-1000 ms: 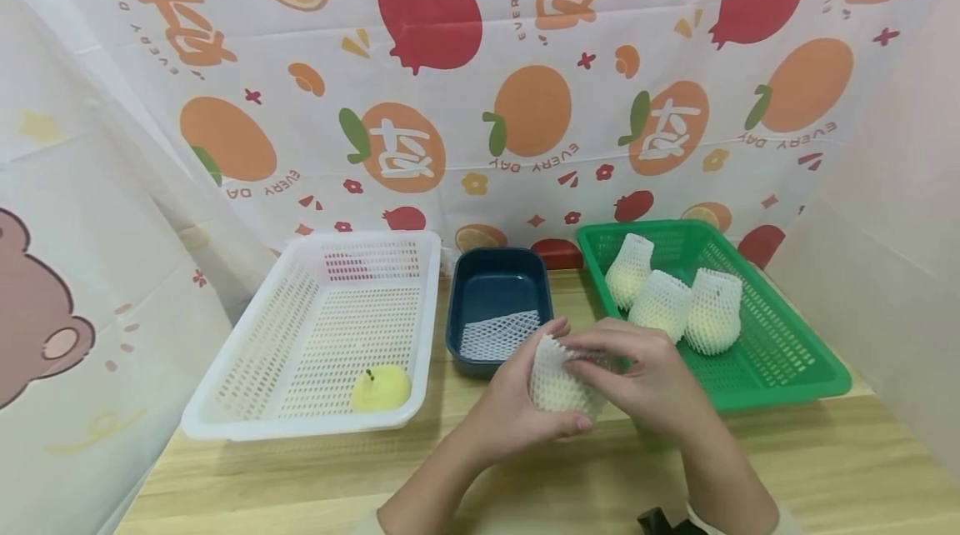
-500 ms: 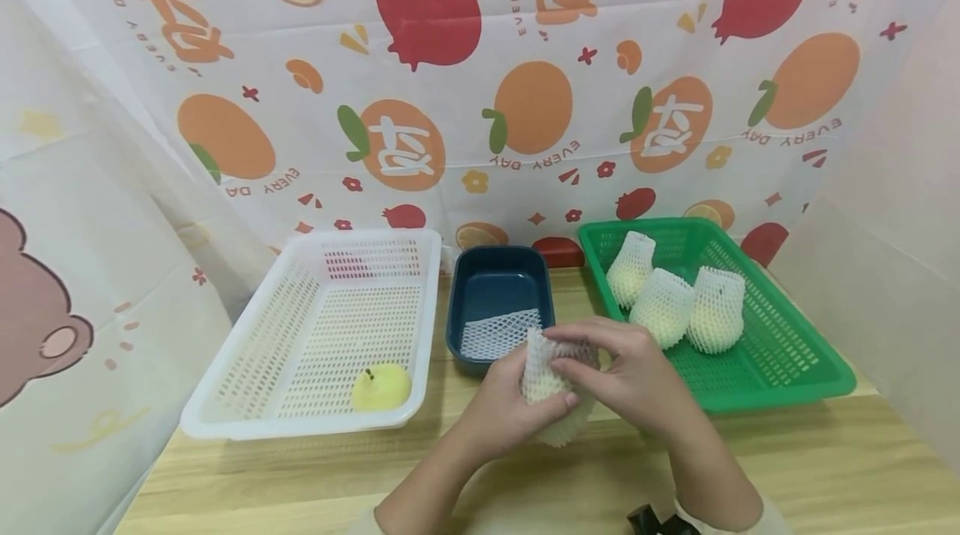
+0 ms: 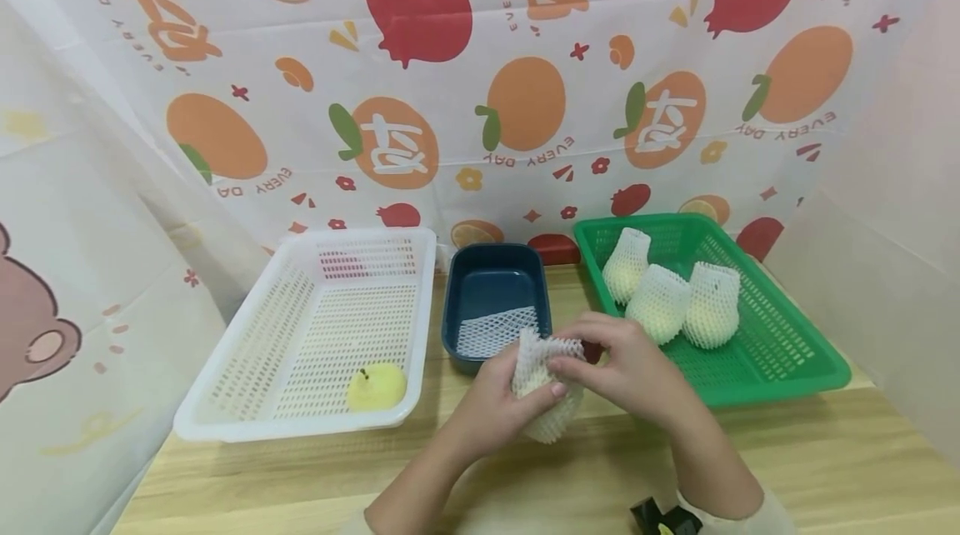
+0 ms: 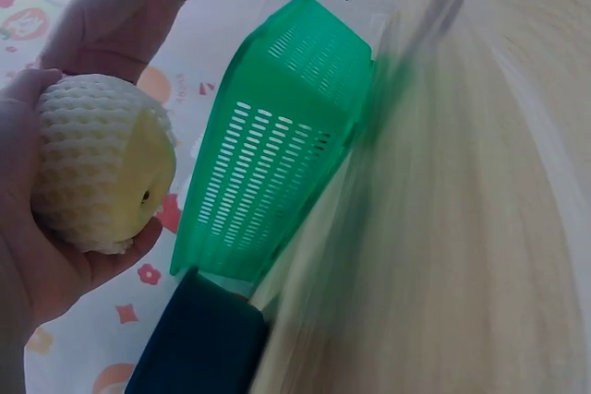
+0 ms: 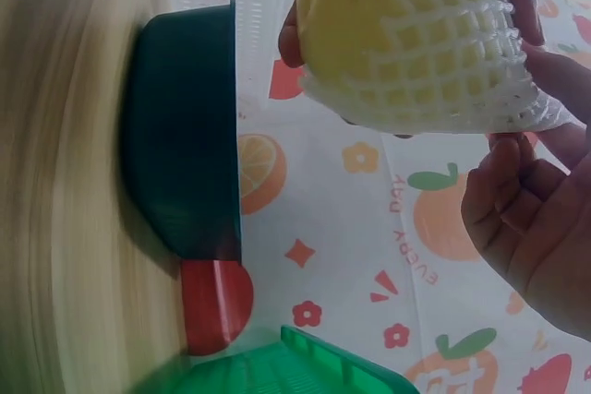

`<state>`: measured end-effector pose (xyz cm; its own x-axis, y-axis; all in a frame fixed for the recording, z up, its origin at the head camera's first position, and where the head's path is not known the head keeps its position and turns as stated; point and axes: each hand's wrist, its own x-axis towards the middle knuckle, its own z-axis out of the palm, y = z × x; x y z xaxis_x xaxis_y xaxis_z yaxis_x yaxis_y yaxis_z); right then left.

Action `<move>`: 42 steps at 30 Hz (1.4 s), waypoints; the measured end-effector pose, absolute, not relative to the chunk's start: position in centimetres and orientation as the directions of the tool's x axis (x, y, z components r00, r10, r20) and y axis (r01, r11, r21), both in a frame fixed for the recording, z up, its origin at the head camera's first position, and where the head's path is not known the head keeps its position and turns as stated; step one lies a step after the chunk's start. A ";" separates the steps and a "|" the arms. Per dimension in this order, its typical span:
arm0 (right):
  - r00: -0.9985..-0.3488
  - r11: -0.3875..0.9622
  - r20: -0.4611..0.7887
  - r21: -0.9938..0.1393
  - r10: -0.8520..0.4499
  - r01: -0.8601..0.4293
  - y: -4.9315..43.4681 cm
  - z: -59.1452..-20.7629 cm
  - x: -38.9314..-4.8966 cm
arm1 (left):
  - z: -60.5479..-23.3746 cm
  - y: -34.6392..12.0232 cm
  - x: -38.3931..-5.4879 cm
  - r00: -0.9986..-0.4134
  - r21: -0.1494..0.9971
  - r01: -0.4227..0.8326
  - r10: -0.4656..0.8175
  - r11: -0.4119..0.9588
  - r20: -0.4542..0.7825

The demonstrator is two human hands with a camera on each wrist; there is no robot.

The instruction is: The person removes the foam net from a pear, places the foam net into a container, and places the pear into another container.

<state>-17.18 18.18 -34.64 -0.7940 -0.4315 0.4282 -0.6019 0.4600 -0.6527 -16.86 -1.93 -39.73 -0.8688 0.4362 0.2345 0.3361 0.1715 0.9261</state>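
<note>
My left hand (image 3: pixel 487 406) grips a yellow pear (image 4: pixel 148 168) wrapped in a white foam net (image 3: pixel 531 364), above the table's front part. The pear's lower end with its dark calyx shows bare in the left wrist view. My right hand (image 3: pixel 633 364) pinches the net's gathered upper edge between thumb and fingers, close to my left thumb. In the right wrist view the net covers the pear's upper side and narrows toward my right fingers (image 5: pixel 494 168). A bare yellow pear (image 3: pixel 377 387) lies in the near right corner of the white basket (image 3: pixel 187 418).
A dark blue bin (image 3: pixel 459 285) with a removed foam net (image 3: pixel 497 332) inside stands behind my hands. On the right, a green basket (image 3: pixel 795 381) holds several netted pears (image 3: pixel 711 306). A printed fruit curtain (image 3: pixel 465 127) hangs behind the wooden table (image 3: pixel 300 481).
My hands have moved slightly left and toward me with the netted pear, which has been tipped. The right fingers have shifted along the net's upper edge. Baskets and bin stay put.
</note>
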 end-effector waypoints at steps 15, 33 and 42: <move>-0.713 0.503 0.394 -0.515 -0.580 -0.694 15.6 -38.0 -18.9 | -42.7 -4.4 -17.3 -0.832 0.877 0.363 0.532 0.314 0.154; -0.748 0.608 0.346 -0.437 -0.566 -0.663 15.4 -39.2 -19.3 | -43.1 -5.3 -18.2 -0.842 0.833 0.378 0.524 0.404 0.128; -0.792 0.640 0.249 -0.480 -0.557 -0.600 16.1 -38.6 -19.5 | -42.2 -5.8 -18.3 -0.842 0.829 0.403 0.513 0.389 0.168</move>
